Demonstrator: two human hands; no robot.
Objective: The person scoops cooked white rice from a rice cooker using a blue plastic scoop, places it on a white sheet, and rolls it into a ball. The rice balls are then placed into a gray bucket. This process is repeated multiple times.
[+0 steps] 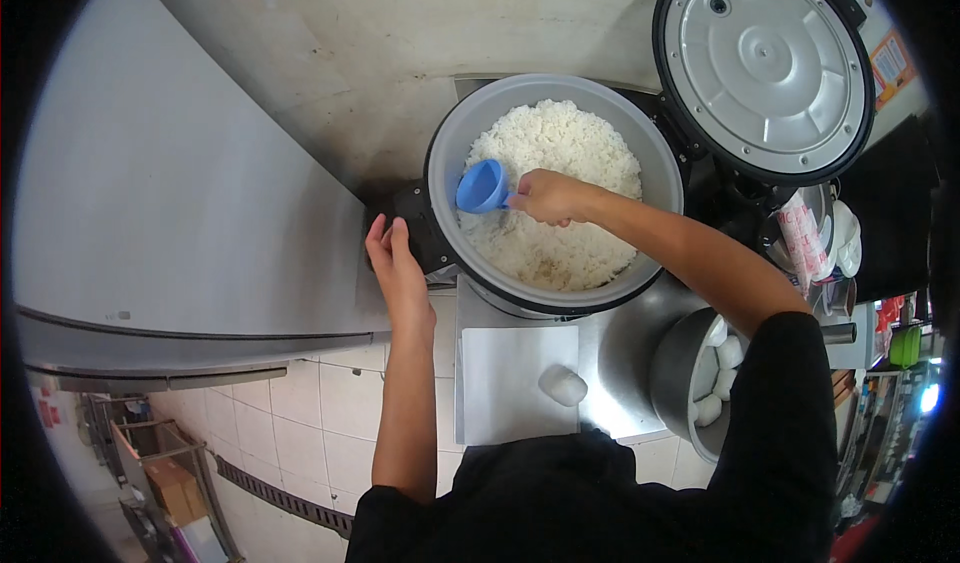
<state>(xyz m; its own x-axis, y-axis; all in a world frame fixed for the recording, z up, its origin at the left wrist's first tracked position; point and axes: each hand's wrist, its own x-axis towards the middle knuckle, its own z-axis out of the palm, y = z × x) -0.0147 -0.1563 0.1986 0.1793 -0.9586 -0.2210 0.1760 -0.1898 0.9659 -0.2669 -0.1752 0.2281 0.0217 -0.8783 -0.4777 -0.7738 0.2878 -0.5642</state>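
Observation:
My right hand [553,197] grips the handle of a blue plastic scoop [481,188] inside a large rice cooker pot [667,203]. The scoop's bowl is at the pot's left side, over cooked white rice [562,139]. Beside the cooker's black side handle [415,222] is my left hand [401,270], its fingers raised and apart; whether it touches the handle is unclear. Before me lies a stack of white paper sheets [510,383], with a white wrapped bundle [563,386] on its right edge.
The round cooker lid [765,60] stands raised at the upper right. A grey metal pot [671,375] with several white bundles [727,353] sits on the steel table [619,338], partly behind my right arm. A large grey refrigerator [187,173] flanks the left. Plastic-wrapped items [806,237] lie at right.

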